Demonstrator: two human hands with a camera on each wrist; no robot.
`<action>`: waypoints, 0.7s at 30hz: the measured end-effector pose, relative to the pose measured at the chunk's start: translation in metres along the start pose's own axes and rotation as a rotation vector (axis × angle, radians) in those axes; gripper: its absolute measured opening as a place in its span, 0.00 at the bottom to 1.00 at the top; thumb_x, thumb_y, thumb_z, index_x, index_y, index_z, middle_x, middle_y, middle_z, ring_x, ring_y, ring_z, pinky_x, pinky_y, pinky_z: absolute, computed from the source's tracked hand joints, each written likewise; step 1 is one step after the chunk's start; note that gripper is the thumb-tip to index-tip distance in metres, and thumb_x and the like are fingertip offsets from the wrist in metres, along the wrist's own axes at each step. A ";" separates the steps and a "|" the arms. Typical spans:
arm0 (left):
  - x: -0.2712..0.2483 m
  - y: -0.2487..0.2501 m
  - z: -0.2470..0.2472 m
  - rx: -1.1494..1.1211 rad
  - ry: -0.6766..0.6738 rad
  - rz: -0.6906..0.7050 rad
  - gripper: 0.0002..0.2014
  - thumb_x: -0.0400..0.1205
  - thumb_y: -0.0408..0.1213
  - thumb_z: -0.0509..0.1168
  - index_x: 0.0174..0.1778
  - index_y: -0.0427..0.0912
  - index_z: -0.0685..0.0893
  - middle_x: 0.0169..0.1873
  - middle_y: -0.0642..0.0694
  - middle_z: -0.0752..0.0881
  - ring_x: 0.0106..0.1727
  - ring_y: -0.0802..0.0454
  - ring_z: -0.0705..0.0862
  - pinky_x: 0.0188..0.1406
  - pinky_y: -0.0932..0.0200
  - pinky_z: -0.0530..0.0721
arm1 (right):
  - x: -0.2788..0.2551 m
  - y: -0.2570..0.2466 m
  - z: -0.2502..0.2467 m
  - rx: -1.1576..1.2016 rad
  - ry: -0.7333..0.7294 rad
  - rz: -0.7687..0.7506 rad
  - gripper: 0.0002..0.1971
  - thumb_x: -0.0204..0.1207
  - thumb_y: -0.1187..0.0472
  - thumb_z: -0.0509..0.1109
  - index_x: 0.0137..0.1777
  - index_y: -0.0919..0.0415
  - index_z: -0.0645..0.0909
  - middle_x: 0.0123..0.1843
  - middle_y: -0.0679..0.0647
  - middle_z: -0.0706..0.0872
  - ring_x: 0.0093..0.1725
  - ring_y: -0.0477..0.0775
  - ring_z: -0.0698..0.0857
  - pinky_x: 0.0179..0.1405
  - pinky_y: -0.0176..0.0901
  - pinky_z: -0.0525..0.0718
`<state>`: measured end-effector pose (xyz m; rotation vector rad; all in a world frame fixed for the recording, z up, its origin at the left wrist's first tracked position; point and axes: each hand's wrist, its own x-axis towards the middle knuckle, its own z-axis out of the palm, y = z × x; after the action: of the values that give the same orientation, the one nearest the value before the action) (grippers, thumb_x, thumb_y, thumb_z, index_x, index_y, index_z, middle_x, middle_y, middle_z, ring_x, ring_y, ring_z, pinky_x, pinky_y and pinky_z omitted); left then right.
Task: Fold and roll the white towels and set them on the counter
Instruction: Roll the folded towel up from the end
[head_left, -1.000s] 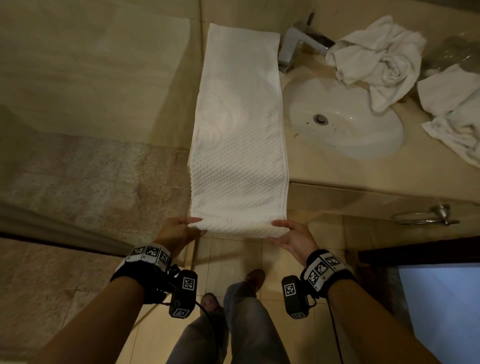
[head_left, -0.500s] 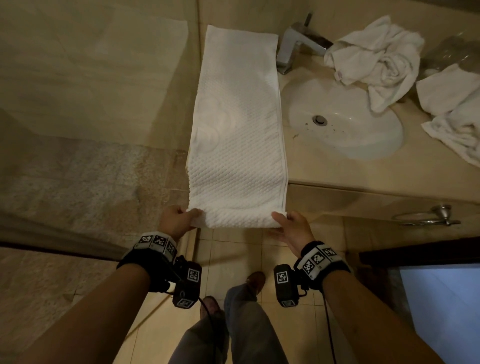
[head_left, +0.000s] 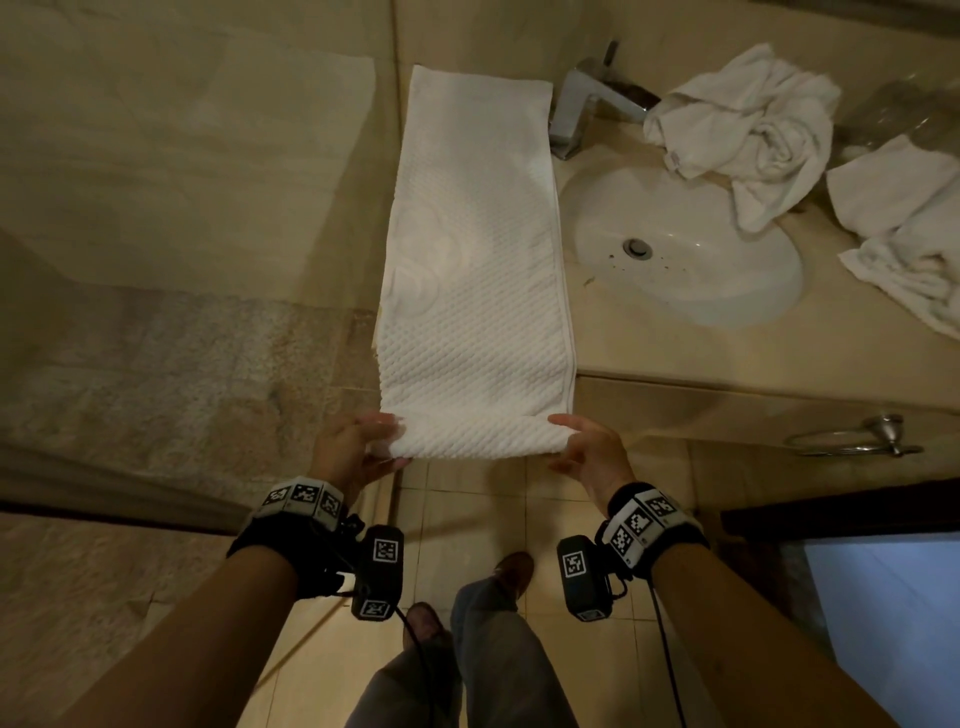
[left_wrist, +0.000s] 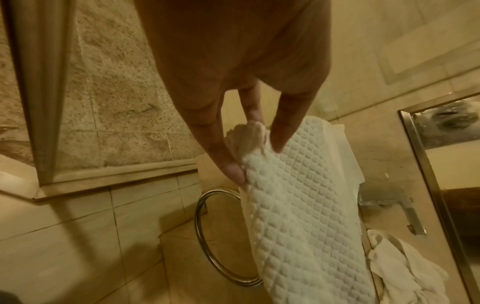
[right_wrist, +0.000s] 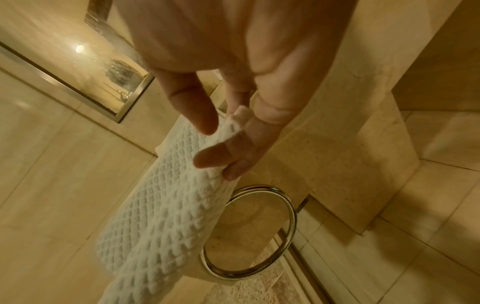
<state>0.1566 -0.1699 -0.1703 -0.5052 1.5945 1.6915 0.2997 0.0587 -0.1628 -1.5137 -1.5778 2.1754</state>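
A long white waffle-weave towel (head_left: 475, 249), folded into a narrow strip, lies on the beige counter (head_left: 675, 358) left of the sink, its near end hanging past the counter's front edge. That near end is turned up into a small roll (head_left: 475, 439). My left hand (head_left: 358, 447) pinches the roll's left end (left_wrist: 254, 148) between thumb and fingers. My right hand (head_left: 584, 447) pinches the right end (right_wrist: 228, 131) the same way. Two more crumpled white towels lie on the counter, one (head_left: 748, 130) behind the sink and one (head_left: 904, 234) at the far right.
A white oval sink (head_left: 691, 254) with a chrome tap (head_left: 587, 104) is set into the counter right of the towel. A chrome towel ring (head_left: 852, 441) hangs on the counter's front. A tiled wall stands to the left, and my legs are over the floor tiles below.
Both hands have rolled the towel's near end upward, toward the counter edge, so the hanging part is shorter and the roll thicker.
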 end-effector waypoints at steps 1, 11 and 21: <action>0.000 0.000 0.000 -0.023 -0.023 -0.020 0.14 0.72 0.16 0.62 0.46 0.36 0.84 0.51 0.41 0.83 0.53 0.39 0.84 0.51 0.46 0.88 | 0.001 -0.001 -0.001 -0.005 -0.009 0.011 0.22 0.70 0.86 0.54 0.56 0.69 0.82 0.51 0.60 0.80 0.43 0.61 0.83 0.27 0.39 0.87; 0.010 -0.012 -0.005 0.033 -0.042 0.078 0.07 0.79 0.27 0.67 0.50 0.41 0.84 0.46 0.44 0.86 0.43 0.51 0.82 0.40 0.58 0.83 | 0.001 -0.001 -0.008 -0.084 -0.081 -0.059 0.10 0.80 0.70 0.67 0.60 0.65 0.82 0.45 0.58 0.87 0.39 0.50 0.87 0.40 0.41 0.89; 0.032 0.012 0.009 0.049 0.131 0.136 0.15 0.74 0.43 0.75 0.44 0.33 0.84 0.46 0.40 0.87 0.52 0.45 0.87 0.47 0.50 0.88 | 0.023 -0.015 0.007 0.103 0.065 -0.083 0.17 0.76 0.65 0.74 0.54 0.80 0.78 0.55 0.67 0.87 0.51 0.58 0.88 0.44 0.48 0.90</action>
<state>0.1293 -0.1530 -0.1837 -0.5017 1.7964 1.7446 0.2758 0.0728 -0.1670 -1.4473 -1.4579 2.1065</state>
